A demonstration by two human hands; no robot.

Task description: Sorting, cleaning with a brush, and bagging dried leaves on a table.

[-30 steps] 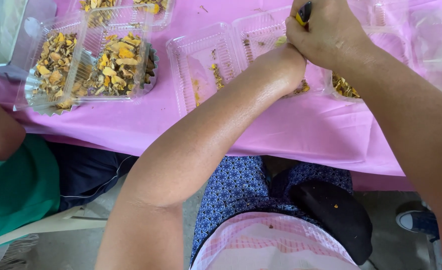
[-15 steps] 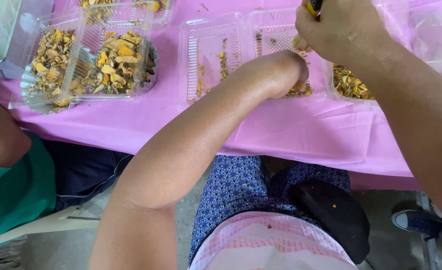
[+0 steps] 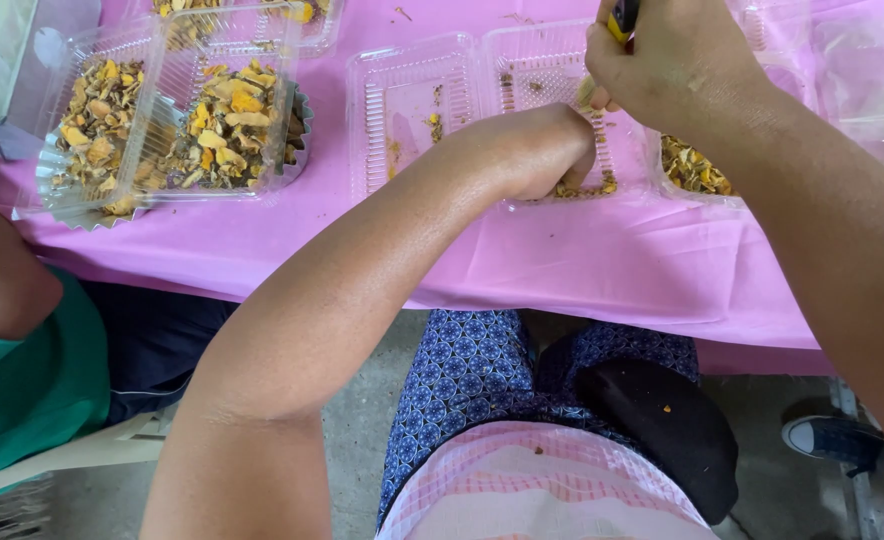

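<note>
Over clear tray, R hand grips yellow tool.

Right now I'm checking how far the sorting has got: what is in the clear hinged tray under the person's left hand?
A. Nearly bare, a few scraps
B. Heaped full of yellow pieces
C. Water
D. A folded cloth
A: the clear hinged tray under the left hand shows only a few yellow-brown scraps on its ribbed bottom.

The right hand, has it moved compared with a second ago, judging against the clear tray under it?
Cannot tell. The right hand sits over the same clear tray; the whole view shifted, camera included.
</note>
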